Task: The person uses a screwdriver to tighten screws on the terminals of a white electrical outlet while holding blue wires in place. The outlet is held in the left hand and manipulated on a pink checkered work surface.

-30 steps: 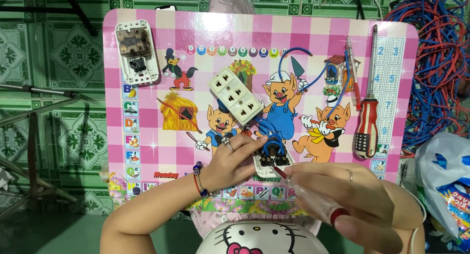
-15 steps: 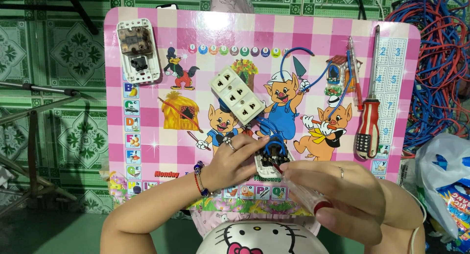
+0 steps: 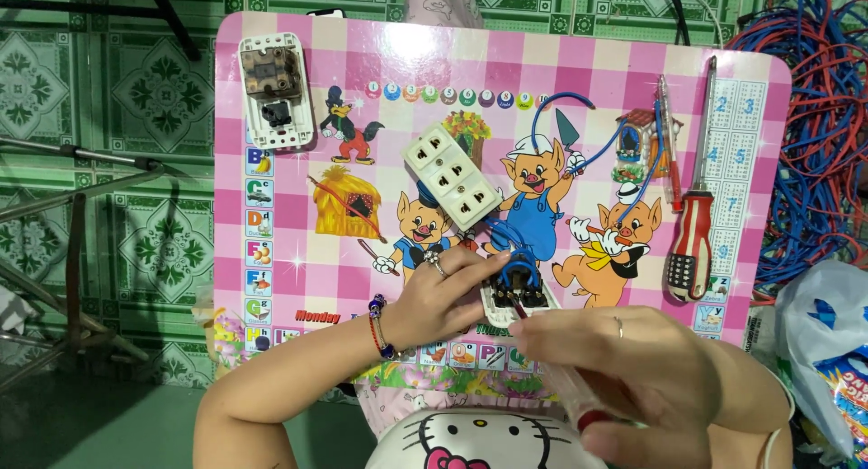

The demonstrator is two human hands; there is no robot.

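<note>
Steadying a small white switch module (image 3: 517,293) with blue wires on the pink cartoon bench (image 3: 298,252), the left hand (image 3: 434,297) pins it while the right hand (image 3: 633,379), shifted slightly closer, grips a clear-handled screwdriver (image 3: 579,401) at its terminals.

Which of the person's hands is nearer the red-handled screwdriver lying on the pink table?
Right. The right hand is just below-left of the screwdriver; the left hand sits much farther left, across the table.
</note>
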